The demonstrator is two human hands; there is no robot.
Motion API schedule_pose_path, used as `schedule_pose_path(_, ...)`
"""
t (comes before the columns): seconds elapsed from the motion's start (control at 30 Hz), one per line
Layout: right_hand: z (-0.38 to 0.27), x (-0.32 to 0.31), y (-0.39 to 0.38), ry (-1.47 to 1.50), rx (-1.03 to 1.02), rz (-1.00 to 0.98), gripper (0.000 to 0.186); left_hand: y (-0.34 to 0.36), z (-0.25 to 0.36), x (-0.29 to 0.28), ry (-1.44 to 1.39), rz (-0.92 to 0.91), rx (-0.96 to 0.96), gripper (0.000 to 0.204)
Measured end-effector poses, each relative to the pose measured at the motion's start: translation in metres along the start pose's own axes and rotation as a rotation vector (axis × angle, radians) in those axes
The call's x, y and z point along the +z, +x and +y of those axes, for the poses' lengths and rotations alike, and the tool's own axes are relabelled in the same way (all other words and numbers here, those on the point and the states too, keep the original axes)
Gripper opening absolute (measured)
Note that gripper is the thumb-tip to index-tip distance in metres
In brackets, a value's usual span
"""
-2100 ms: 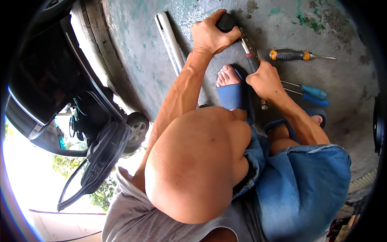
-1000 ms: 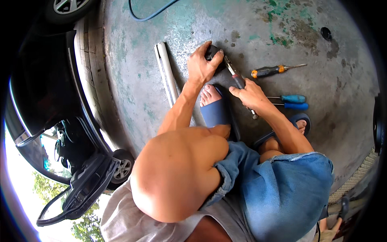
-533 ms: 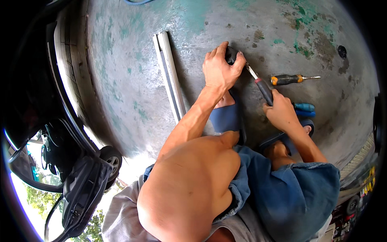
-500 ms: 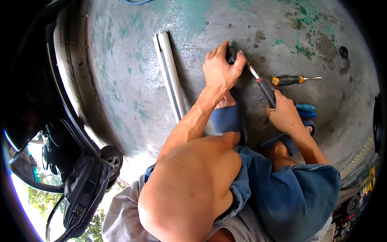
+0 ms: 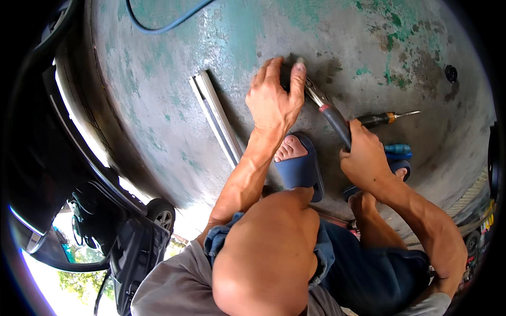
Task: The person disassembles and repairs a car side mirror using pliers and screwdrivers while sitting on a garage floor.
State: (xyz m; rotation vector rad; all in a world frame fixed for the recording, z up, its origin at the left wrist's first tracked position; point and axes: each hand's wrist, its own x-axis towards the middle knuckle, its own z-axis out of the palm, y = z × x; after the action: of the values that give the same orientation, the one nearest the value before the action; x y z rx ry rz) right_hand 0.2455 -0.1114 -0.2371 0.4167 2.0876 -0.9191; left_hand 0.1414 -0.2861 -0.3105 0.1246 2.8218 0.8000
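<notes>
While right hand (image 5: 363, 155) clamps dark-gripped plier-like tool (image 5: 333, 120) right of centre, left hand (image 5: 275, 100) at upper centre grips dark part (image 5: 286, 73), mostly hidden; whether tool touches it, cannot tell. Floor (image 5: 337, 29) carries metal rail (image 5: 216, 117) left of centre, screwdriver (image 5: 378, 119) and blue-handled tools (image 5: 398, 149) at right. Blue slide (image 5: 295, 171) near centre holds foot (image 5: 291, 149).

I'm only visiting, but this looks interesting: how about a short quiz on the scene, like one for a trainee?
1. Which hand grips the red-collared tool?
2. True or false: the silver bar lies apart from the blue hose.
3. Fill in: the screwdriver whose metal shaft shows has a black-and-____ handle.

Key:
1. The right hand.
2. True.
3. Orange.
</notes>
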Motion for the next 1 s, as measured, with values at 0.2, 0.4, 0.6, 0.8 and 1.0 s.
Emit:
schedule_pose_path(0.2, -0.027, 0.007, 0.043, -0.013, 0.011, 0.058, 0.03, 0.059, -0.008, -0.016, 0.036, 0.035, -0.074, 0.053)
schedule_pose_path(0.4, -0.047, 0.023, 0.037, 0.073, 0.23, 0.061, 0.028, 0.06, -0.013, -0.017, 0.09, 0.102, -0.052, 0.042)
schedule_pose_path(0.6, -0.051, 0.013, 0.033, 0.078, 0.406, 0.03, 0.033, 0.062, -0.006, -0.007, 0.176, 0.041, 0.006, 0.035)
schedule_pose_path(0.8, -0.06, 0.043, 0.022, 0.276, 0.405, 0.031, 0.04, 0.063, -0.016, -0.015, 0.216, -0.031, 0.105, 0.033)
schedule_pose_path(1.0, -0.05, 0.058, 0.028, 0.319, 0.347, 0.045, 0.044, 0.064, -0.017, -0.017, 0.205, -0.025, 0.121, 0.03)
